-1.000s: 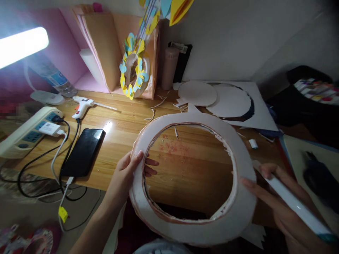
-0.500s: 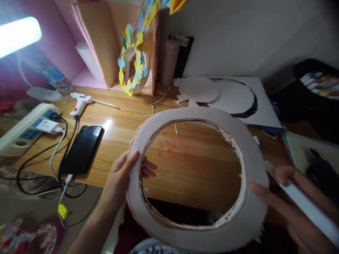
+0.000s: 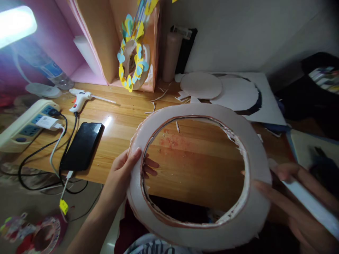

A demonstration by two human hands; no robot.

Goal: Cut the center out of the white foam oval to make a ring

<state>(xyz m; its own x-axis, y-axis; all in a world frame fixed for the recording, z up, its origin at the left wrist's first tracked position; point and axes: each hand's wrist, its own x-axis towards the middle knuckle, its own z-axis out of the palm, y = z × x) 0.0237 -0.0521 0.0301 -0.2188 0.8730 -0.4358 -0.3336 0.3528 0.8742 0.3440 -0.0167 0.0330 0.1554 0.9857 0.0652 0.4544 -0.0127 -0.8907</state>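
A large white ring (image 3: 200, 238) with rough, layered edges is held up over the table's front edge. My left hand (image 3: 125, 167) grips its left side, thumb on the face and fingertips showing through the opening. On the right side, my right hand (image 3: 296, 197) pinches the rim with its thumb on top, and also holds a white stick-like tool (image 3: 309, 203) that points down to the right. Through the ring's opening the wooden table shows red smudges and a small white scrap (image 3: 177, 127).
At left lie a black phone (image 3: 82, 146), a white glue gun (image 3: 79, 100), a power strip (image 3: 29, 125) and cables. Cut white discs (image 3: 201, 85) and a board (image 3: 272, 106) lie behind the ring. A yellow-blue paper wreath (image 3: 129, 83) hangs by the shelf.
The view has shifted slightly, so the things at the back sit a little higher in the picture. Both hands keep their hold on the ring, which appears slightly further right.
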